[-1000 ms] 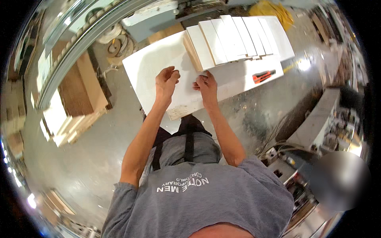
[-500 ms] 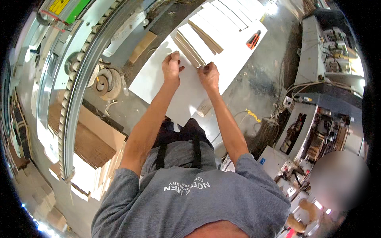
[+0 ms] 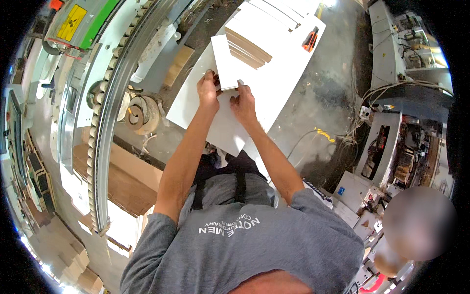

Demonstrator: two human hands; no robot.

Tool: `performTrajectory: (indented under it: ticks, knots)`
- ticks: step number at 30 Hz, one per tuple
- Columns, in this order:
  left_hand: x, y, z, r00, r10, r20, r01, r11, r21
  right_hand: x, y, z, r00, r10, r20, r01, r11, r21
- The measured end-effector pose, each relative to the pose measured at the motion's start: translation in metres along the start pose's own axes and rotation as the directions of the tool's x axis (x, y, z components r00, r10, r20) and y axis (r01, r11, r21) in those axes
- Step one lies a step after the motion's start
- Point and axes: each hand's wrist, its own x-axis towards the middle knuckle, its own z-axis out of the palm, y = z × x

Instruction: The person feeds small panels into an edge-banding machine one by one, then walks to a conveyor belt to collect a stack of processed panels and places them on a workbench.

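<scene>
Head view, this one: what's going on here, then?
A person in a grey shirt has a narrow white board between their hands. The left hand grips its near left edge; the right hand is at its near right corner, its grip hard to judge. Beyond, white boards with brown edges lie overlapping on a large white surface. An orange-and-black tool lies to their right.

Both forearms point(image 3: 182, 152) are slanting forward and inward. The left hand point(image 3: 208, 92) and the right hand point(image 3: 244, 104) are facing each other, fingers point(image 3: 235, 101) curling.
</scene>
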Motion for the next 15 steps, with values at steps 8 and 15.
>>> performTrajectory:
  ticks: [8,15]
  knots:
    - [0.005,0.006,-0.048,0.996,-0.057,0.062,0.046,0.985,0.167,-0.037,-0.042,0.026,1.0,0.001,-0.019,-0.003,0.996,-0.09]
    - [-0.002,0.005,-0.086,0.958,-0.125,0.257,0.04,0.949,0.313,-0.085,-0.082,0.048,0.959,0.267,-0.095,-0.274,0.959,-0.07]
